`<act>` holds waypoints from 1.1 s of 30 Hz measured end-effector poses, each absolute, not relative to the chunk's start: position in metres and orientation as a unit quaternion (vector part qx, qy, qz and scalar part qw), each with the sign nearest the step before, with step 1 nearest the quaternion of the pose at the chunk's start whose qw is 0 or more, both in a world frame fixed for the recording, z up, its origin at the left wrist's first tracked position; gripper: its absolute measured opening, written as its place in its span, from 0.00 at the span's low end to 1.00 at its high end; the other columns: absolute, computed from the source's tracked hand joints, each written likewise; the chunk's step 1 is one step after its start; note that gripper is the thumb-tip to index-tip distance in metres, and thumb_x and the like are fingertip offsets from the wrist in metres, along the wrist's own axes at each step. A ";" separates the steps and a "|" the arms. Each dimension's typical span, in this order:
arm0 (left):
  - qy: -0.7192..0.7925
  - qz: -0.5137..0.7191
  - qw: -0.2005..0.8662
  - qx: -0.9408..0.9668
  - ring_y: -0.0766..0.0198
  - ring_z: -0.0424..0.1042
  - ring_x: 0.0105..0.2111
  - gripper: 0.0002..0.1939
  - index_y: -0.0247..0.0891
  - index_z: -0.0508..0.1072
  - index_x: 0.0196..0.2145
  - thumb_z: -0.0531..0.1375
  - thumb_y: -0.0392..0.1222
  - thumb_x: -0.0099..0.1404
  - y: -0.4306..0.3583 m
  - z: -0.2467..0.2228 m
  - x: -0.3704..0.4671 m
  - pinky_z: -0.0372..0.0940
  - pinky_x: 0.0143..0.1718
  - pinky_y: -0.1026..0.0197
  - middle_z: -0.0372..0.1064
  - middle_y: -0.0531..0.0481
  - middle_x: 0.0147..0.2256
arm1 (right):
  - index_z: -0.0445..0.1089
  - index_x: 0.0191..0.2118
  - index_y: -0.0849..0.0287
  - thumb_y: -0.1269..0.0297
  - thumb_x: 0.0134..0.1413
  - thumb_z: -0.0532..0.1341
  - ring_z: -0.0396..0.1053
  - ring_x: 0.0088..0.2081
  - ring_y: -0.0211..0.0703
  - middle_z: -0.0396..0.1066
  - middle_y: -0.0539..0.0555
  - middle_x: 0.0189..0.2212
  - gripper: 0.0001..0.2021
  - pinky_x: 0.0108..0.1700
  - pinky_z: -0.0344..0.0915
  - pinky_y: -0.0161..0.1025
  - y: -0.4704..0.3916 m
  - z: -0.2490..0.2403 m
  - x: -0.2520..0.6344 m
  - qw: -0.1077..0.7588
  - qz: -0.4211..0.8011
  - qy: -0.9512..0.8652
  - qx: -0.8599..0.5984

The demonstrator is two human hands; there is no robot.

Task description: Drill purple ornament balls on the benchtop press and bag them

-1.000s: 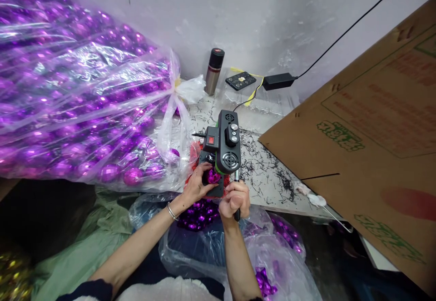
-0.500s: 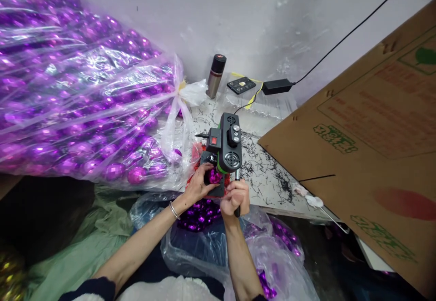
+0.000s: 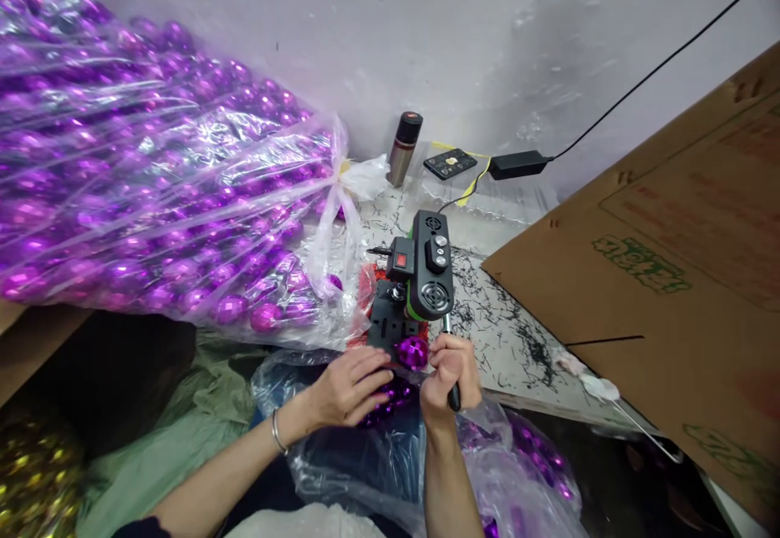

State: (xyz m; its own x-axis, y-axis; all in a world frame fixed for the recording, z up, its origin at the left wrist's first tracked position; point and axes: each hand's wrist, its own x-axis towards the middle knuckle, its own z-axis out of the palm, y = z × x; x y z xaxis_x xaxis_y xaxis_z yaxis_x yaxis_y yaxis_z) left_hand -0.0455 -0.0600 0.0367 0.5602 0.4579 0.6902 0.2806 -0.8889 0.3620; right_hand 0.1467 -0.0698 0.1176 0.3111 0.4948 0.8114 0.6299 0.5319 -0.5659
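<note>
A small black bench machine (image 3: pixel 431 266) with a red switch and a side lever stands on the worktop, on a black base plate (image 3: pixel 383 318). My right hand (image 3: pixel 452 371) is wrapped round the black handle (image 3: pixel 454 397) of its lever. A shiny purple faceted ball (image 3: pixel 413 353) is at the front edge of the base plate, close to my right fingers; whether they touch it I cannot tell. My left hand (image 3: pixel 350 388) holds nothing, its fingers stretched out left of the ball, above an open clear bag (image 3: pixel 341 449) of purple balls.
A large tied plastic bag (image 3: pixel 152 180) of purple balls fills the left. Behind the machine are a flask (image 3: pixel 405 148), a phone (image 3: pixel 449 164) and a power adapter (image 3: pixel 517 165). A cardboard box (image 3: pixel 658 278) stands at right. Black shavings litter the worktop (image 3: pixel 487 343).
My left hand has let go of the purple ball and drawn back toward me. The ball has moved from under the machine's head to the plate's front edge. My right hand stays on the lever.
</note>
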 end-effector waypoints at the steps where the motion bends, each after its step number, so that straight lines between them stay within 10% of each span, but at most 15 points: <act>1: 0.233 0.428 0.100 0.868 0.49 0.82 0.60 0.19 0.42 0.76 0.64 0.60 0.37 0.79 -0.047 0.045 -0.052 0.80 0.61 0.44 0.82 0.37 0.57 | 0.66 0.30 0.54 0.71 0.75 0.54 0.72 0.30 0.38 0.71 0.48 0.28 0.17 0.33 0.67 0.39 -0.069 0.115 0.146 0.655 -0.056 -0.584 -0.476; 5: 0.449 0.346 0.113 0.816 0.47 0.84 0.54 0.17 0.39 0.82 0.53 0.56 0.32 0.77 0.034 0.079 -0.078 0.78 0.60 0.41 0.84 0.36 0.52 | 0.65 0.30 0.54 0.70 0.76 0.54 0.71 0.29 0.37 0.71 0.47 0.29 0.17 0.32 0.67 0.39 -0.068 0.114 0.145 0.656 -0.061 -0.584 -0.473; 12: 0.525 0.070 0.129 0.838 0.38 0.82 0.48 0.13 0.43 0.81 0.39 0.77 0.47 0.61 0.093 0.098 -0.118 0.72 0.53 0.46 0.84 0.40 0.37 | 0.66 0.31 0.53 0.70 0.77 0.53 0.73 0.30 0.39 0.70 0.48 0.28 0.18 0.34 0.69 0.40 -0.069 0.115 0.146 0.645 -0.058 -0.595 -0.476; 19: 0.548 0.384 0.328 0.667 0.45 0.81 0.51 0.40 0.40 0.75 0.67 0.70 0.66 0.67 0.067 0.114 -0.107 0.76 0.53 0.47 0.82 0.39 0.54 | 0.67 0.30 0.54 0.71 0.76 0.53 0.73 0.30 0.38 0.71 0.47 0.27 0.18 0.34 0.68 0.39 -0.069 0.114 0.147 0.655 -0.045 -0.593 -0.466; 26: 0.412 0.383 0.678 0.473 0.60 0.81 0.32 0.45 0.43 0.74 0.70 0.73 0.68 0.64 0.001 0.105 -0.059 0.72 0.26 0.63 0.81 0.44 0.44 | 0.66 0.29 0.54 0.70 0.75 0.55 0.72 0.29 0.39 0.70 0.48 0.26 0.18 0.32 0.66 0.40 -0.069 0.129 0.146 0.659 -0.042 -0.576 -0.482; 33: 0.411 0.397 0.732 0.372 0.56 0.86 0.38 0.43 0.46 0.78 0.66 0.76 0.70 0.61 -0.022 0.082 -0.042 0.84 0.39 0.55 0.83 0.41 0.52 | 0.66 0.29 0.53 0.70 0.75 0.54 0.71 0.28 0.39 0.69 0.47 0.25 0.18 0.31 0.65 0.41 -0.070 0.137 0.146 0.649 -0.044 -0.580 -0.490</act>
